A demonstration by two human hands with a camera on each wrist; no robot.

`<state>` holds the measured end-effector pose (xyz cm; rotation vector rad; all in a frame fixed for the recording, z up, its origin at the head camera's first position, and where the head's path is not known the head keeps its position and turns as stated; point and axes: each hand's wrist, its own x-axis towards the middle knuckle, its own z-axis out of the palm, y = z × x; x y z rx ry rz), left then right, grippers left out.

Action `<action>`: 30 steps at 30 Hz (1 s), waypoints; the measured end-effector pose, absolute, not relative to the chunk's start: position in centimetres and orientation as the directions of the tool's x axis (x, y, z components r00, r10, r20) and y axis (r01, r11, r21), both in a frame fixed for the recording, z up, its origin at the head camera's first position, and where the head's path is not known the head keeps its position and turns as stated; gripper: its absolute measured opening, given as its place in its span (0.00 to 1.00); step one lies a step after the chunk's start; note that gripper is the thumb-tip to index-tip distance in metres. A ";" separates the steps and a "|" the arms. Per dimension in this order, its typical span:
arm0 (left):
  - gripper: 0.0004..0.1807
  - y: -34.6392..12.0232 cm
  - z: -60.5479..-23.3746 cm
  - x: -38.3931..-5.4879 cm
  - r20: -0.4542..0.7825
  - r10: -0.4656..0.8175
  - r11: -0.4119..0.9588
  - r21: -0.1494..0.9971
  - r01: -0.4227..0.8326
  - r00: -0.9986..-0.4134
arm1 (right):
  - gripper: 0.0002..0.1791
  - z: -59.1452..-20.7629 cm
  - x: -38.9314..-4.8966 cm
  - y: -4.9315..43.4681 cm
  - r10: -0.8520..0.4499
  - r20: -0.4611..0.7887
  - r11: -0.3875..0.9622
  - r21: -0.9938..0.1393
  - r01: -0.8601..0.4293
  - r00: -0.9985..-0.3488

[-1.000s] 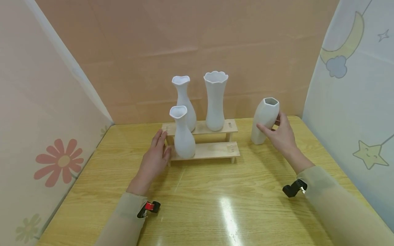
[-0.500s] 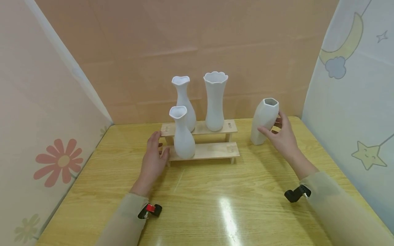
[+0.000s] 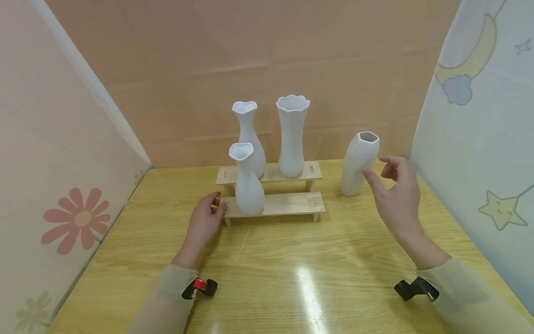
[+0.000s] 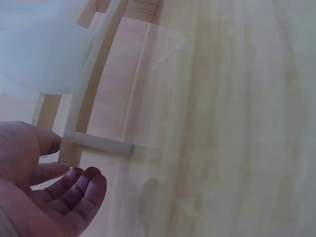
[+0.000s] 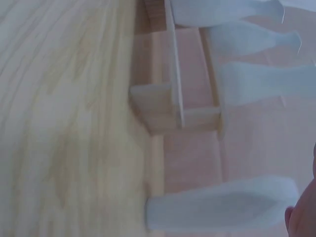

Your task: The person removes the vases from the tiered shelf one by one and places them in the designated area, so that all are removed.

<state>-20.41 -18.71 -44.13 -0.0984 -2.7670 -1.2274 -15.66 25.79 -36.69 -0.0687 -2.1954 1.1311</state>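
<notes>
On a two-tier wooden stand (image 3: 288,204) are three white vases. A wavy-mouthed narrow-necked vase (image 3: 249,185) stands on the lower tier. Behind it on the upper tier stand a similar vase (image 3: 247,134) and a scallop-rimmed vase (image 3: 292,139). My left hand (image 3: 203,218) is at the left end of the lower tier; in the left wrist view its thumb and bent fingers lie around the board's end (image 4: 69,158). An angular vase (image 3: 358,164) stands upright on the table right of the stand. My right hand (image 3: 398,197) is beside it, fingers loosely bent, holding nothing.
The wooden table (image 3: 275,269) runs back to a plain orange-brown backdrop (image 3: 187,83). Printed panels close off both sides: a flower panel (image 3: 79,218) on the left and a moon-and-star panel (image 3: 475,139) on the right.
My right hand has let go of the angular vase and moved right, away from it. My left hand has slid down from beside the upper tier to the lower tier's end.
</notes>
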 end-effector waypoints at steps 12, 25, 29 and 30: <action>0.23 -18.8 -45.1 -20.5 0.082 0.016 0.651 0.755 0.073 -0.996 | 0.30 -33.8 -17.9 21.3 0.093 0.501 0.537 -0.753 -0.380 -0.861; 0.24 -19.1 -45.2 -20.6 0.091 0.036 0.652 0.753 0.093 -0.995 | 0.49 -31.4 -22.2 17.4 -0.031 0.327 0.367 -0.876 -0.314 -0.945; 0.25 -19.1 -45.1 -20.3 0.080 0.051 0.631 0.770 0.094 -0.996 | 0.53 -31.5 -23.1 16.3 -0.035 0.308 0.321 -0.898 -0.302 -0.951; 0.25 -19.1 -45.0 -20.2 0.077 0.055 0.627 0.773 0.094 -0.996 | 0.54 -31.6 -23.3 16.1 -0.036 0.305 0.309 -0.902 -0.301 -0.952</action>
